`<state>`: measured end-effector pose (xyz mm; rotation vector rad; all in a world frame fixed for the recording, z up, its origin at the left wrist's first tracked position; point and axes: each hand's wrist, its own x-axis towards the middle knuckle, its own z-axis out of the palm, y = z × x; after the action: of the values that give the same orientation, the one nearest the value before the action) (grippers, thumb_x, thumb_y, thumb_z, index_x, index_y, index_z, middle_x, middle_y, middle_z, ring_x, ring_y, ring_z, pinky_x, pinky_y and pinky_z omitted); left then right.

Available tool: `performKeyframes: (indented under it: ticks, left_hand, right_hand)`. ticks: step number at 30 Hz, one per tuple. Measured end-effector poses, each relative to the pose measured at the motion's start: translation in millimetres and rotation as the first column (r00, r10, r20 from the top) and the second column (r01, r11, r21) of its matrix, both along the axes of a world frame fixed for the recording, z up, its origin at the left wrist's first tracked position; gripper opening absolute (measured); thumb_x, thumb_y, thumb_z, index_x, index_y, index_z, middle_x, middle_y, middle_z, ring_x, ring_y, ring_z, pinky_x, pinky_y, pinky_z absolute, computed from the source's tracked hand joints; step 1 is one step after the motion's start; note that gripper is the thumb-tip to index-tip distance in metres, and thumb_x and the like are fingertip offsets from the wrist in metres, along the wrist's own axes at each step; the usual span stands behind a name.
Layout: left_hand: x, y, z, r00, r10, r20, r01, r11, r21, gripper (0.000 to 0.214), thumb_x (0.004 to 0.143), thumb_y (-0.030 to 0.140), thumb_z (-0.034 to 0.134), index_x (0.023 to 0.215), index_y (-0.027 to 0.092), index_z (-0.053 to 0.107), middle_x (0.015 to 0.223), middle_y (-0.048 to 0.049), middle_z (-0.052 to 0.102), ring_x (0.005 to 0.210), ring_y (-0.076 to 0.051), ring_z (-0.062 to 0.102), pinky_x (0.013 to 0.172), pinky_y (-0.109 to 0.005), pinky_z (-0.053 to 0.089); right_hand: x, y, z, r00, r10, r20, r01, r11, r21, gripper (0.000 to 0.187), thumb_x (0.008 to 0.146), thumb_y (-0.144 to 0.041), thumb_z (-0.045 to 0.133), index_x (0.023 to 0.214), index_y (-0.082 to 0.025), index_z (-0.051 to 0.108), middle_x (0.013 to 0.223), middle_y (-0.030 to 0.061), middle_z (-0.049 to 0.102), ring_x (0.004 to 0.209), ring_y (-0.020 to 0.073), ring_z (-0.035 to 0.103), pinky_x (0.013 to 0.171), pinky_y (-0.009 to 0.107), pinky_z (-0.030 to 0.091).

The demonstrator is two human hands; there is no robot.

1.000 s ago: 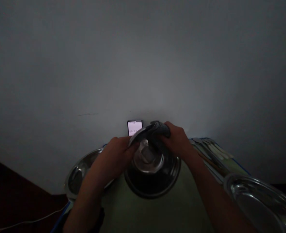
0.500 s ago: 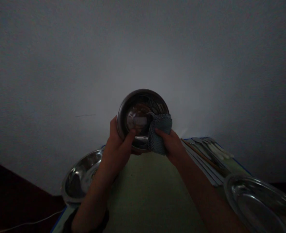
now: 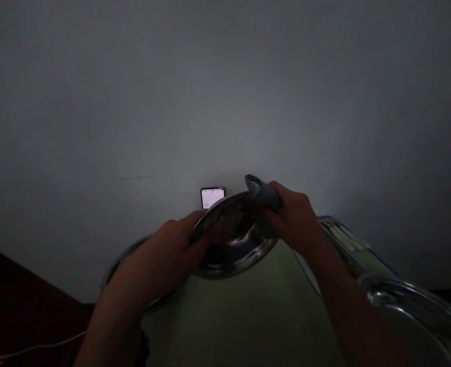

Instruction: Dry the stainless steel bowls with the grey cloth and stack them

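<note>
A shiny metal bowl (image 3: 240, 252) is held up, tilted, above the green tabletop. My left hand (image 3: 183, 239) grips its left side, thumb inside the rim and fingers hidden behind. At the upper right rim, my right hand (image 3: 292, 211) pinches a folded grey-blue cloth (image 3: 263, 193) over the edge of the bowl. Part of the bowl's inside lies in shadow.
A phone (image 3: 212, 197) with a lit screen stands at the wall behind the bowl. A metal basin (image 3: 112, 267) is partly behind my left forearm; another (image 3: 412, 295) sits at right. White-handled utensils (image 3: 343, 234) lie at the table's (image 3: 240, 321) back right.
The bowl has moved lower and tipped, its inside turned from facing me. My right hand has brought the cloth up to the upper right rim. The phone has come into view.
</note>
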<state>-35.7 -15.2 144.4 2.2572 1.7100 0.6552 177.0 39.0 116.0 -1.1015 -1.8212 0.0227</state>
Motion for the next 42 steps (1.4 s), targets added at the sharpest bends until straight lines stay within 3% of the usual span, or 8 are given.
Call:
performKeyframes:
  ticks: [7,15,18,22,26,32,38,42]
  left_hand:
    - [-2.6,18.1,-2.0,0.943,0.013,0.333,0.033,0.990,-0.134,0.037,0.086,0.049,0.043,0.080,0.018,0.062,0.063,-0.0030,0.066,0.055,-0.019,0.063,0.051,-0.030,0.050]
    - [34.6,26.9,-14.3,0.541,0.093,0.836,0.008,0.993,-0.116,0.032,0.081,0.039,0.055,0.097,0.013,0.061,0.084,-0.0092,0.071,0.057,-0.018,0.065,0.045,-0.029,0.055]
    - [47.1,28.9,-20.1,0.518,0.117,0.847,0.054,0.984,-0.169,0.037,0.083,0.038,0.053,0.111,0.014,0.057,0.085,-0.0103,0.072,0.058,-0.019,0.067,0.040,-0.026,0.052]
    - [37.4,32.0,-17.9,0.685,0.144,0.714,0.070,0.963,-0.260,0.041,0.082,0.046,0.052,0.102,0.012,0.061,0.073,-0.0106,0.072,0.053,-0.020,0.067,0.038,-0.024,0.049]
    - [12.8,29.6,-8.5,0.868,0.163,0.468,-0.115,0.985,-0.130,0.036,0.075,0.050,0.060,0.077,0.015,0.066,0.051,-0.0036,0.065,0.040,-0.015,0.058,0.034,-0.020,0.043]
    - [-3.8,16.6,-2.6,0.952,0.087,0.293,0.001,0.957,-0.289,0.040,0.080,0.050,0.054,0.057,0.017,0.062,0.039,-0.0015,0.057,0.030,-0.012,0.050,0.028,-0.018,0.035]
    - [6.1,19.5,-7.8,0.905,0.004,0.426,0.063,0.988,-0.144,0.030,0.083,0.039,0.049,0.067,0.017,0.061,0.047,-0.0016,0.060,0.038,-0.014,0.057,0.036,-0.021,0.044]
    - [12.1,30.9,-17.6,0.859,0.037,0.510,-0.044,0.999,0.001,0.023,0.082,0.037,0.053,0.079,0.015,0.060,0.050,0.0000,0.060,0.038,-0.015,0.057,0.035,-0.021,0.045]
  right_hand:
    - [-3.1,14.1,-10.1,0.898,-0.068,-0.434,0.067,0.998,-0.016,0.025,0.074,-0.041,0.065,0.081,-0.018,0.063,0.069,-0.0008,0.062,0.064,0.0138,0.053,0.060,0.025,0.041]
    - [-36.2,31.5,-38.9,0.466,0.019,-0.885,-0.215,0.972,-0.092,0.041,0.077,-0.047,0.058,0.104,-0.017,0.062,0.097,0.0076,0.068,0.086,0.0196,0.062,0.074,0.033,0.050]
    - [-46.2,40.1,-52.0,0.346,-0.008,-0.938,-0.294,0.949,-0.116,0.041,0.075,-0.042,0.060,0.109,-0.019,0.059,0.100,0.0070,0.068,0.087,0.0205,0.064,0.075,0.036,0.051]
    - [-36.2,49.2,-57.7,0.423,-0.010,-0.906,-0.303,0.941,-0.151,0.036,0.073,-0.036,0.061,0.105,-0.019,0.060,0.101,0.0070,0.069,0.089,0.0212,0.064,0.078,0.037,0.051]
    - [-10.9,46.2,-45.1,0.688,0.054,-0.724,-0.258,0.950,-0.174,0.036,0.073,-0.033,0.062,0.106,-0.017,0.060,0.101,0.0083,0.067,0.092,0.0222,0.061,0.082,0.039,0.049]
    - [4.1,27.1,-22.1,0.963,0.088,-0.255,-0.129,0.981,-0.148,0.022,0.075,-0.030,0.063,0.093,-0.018,0.064,0.087,0.0054,0.065,0.080,0.0204,0.059,0.077,0.038,0.047]
    - [-6.1,27.8,-27.7,0.926,-0.165,-0.340,0.204,0.975,0.082,0.039,0.075,-0.035,0.064,0.108,-0.018,0.053,0.104,0.0107,0.057,0.097,0.0238,0.054,0.085,0.041,0.044]
    - [-18.8,33.4,-39.7,0.866,-0.207,-0.456,0.218,0.975,-0.028,0.028,0.081,-0.037,0.053,0.101,-0.018,0.048,0.099,0.0114,0.058,0.091,0.0236,0.055,0.082,0.041,0.044]
